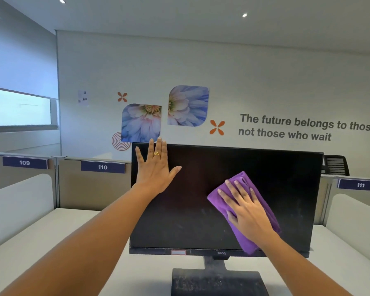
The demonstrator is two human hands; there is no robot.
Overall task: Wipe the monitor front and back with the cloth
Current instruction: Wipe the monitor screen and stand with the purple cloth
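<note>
Squarely ahead, a black monitor [222,199] stands upright on a pale desk [51,242], its dark screen facing the viewer and its stand foot [218,283] at about 6 o'clock in the view, dusty and speckled. Up at the screen's 10 o'clock corner, the left hand [156,169] lies flat against the glass with its fingers spread and the thumb splayed toward 3 o'clock; the fingertips reach just over the top edge of the frame, and a gold ring [156,154] sits on one finger. Toward the screen's 4 o'clock part, the right hand [246,208] presses a folded purple cloth [244,212] flat onto the glass, fingers open and slightly fanned, pointing toward 11 o'clock; the cloth runs on a slant from near the screen's middle down to the bottom bezel. Faint dust smears show on the lower half of the screen. Behind the desk, low partitions carry number plates 109 [24,162], 110 [102,167] and 111 [360,185], and the far wall [265,82] bears flower pictures and lettering.
</note>
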